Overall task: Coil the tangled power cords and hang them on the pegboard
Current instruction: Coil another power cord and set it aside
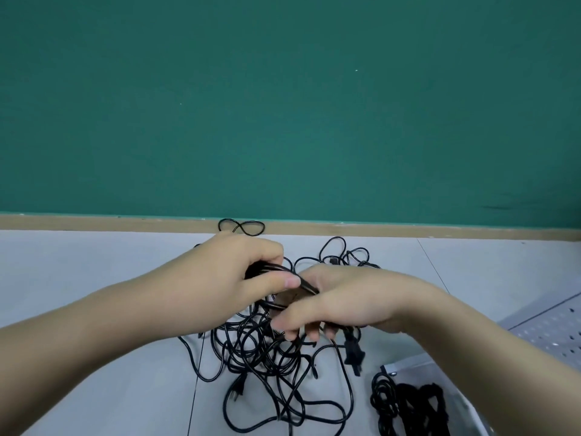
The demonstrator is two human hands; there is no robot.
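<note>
A tangle of black power cords (270, 363) lies on the grey table (94, 278) in front of me. My left hand (232, 278) grips a bundle of cord strands between thumb and curled fingers, lifted above the pile. My right hand (339, 300) is just to its right, fingers curled down around the same strands, with a black plug (353, 352) hanging below it. A white pegboard (553, 335) lies flat at the right edge. A coiled black cord (385, 401) rests near it at the lower right.
A green wall (283, 105) with a tan strip along its foot stands behind the table. A loose cord loop (242, 227) reaches the table's back edge. A black strap bundle (424, 404) on a clear sheet lies at the lower right.
</note>
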